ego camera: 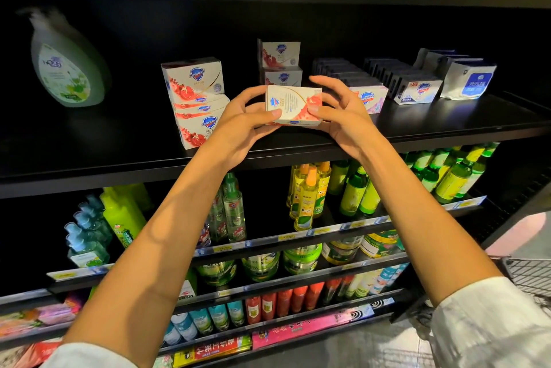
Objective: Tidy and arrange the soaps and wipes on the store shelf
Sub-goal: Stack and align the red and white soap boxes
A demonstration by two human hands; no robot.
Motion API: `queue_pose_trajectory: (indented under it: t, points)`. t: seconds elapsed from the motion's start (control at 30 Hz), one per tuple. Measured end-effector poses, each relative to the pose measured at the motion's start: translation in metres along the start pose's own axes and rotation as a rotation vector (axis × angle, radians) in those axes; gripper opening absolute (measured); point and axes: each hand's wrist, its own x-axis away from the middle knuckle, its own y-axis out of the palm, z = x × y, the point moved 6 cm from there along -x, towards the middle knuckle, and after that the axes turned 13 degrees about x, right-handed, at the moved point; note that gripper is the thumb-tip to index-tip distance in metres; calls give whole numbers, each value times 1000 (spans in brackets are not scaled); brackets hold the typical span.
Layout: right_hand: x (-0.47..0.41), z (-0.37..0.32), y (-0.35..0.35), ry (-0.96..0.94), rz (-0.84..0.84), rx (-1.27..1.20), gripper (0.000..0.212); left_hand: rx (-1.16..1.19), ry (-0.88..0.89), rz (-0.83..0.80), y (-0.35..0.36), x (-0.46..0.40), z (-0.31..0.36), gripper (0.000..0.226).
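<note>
**Soap box in both hands, awaiting a place on the shelf**

The left hand point(238, 120) and the right hand point(343, 111) pinch one white-and-red soap box point(293, 105) between them, fingers curled at its two short ends and thumbs pressed on its printed face. The box hangs just above the front of the black shelf point(447, 126), between the leaning stack of soap boxes point(198, 102) to the left and the two stacked boxes point(280, 62) behind it.

By my reading, the step in hand is placing this box among its like (the box shows its text-heavy face, where the others show the logo). The next move would call for turning it so its label matches, then setting it squarely on or beside one of the stacks; the left stack is crooked and looks as if it wants straightening too.

Farther right stand rows of dark packs point(351, 75) and the wipes pack point(468, 81), whose print is too small to read. The green pump bottle point(67, 69) at far left is blurred. Whether the box's underside touches the shelf is hidden by the hands.
</note>
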Motion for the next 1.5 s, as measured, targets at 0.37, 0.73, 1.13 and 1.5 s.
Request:
queue_pose_trajectory:
  t: [0.37,0.73,1.13,1.5]
  points:
    - [1,1,2,34,-10,-18,46,-27,32,-40,-1,3,2,62]
    - [3,-2,0,-52,20,30,49,4,3,11,6,5,2,38]
    - [2,-4,4,-54,-5,56,51,13,3,12,5,5,4,20]
    - [-3,2,7,49,-43,-3,34,4,35,-32,2,2,3,34]
